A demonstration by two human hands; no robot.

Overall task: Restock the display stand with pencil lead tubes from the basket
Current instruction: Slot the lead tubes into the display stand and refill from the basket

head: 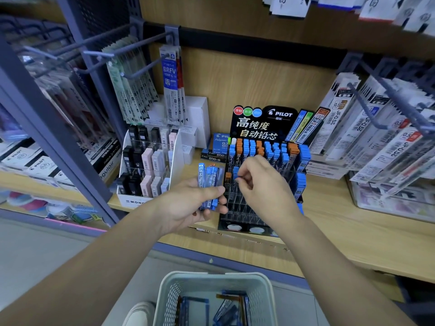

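Tubes (209, 184) in a blue bundle stand in the left hand (188, 208), its fingers wrapped around them, just beside the stand (266, 128). The right hand (263, 184) seems to pinch one tube (235, 171) at a middle slot. The step in hand is seating it. Next it needs a straight push down, then another tube from the bundle. More lie in the basket (169, 295).

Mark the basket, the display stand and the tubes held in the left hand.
basket (213, 276): head view, far rim.
display stand (263, 128): head view, black header card.
lead tubes (208, 177): head view, upper ends of the held bundle.
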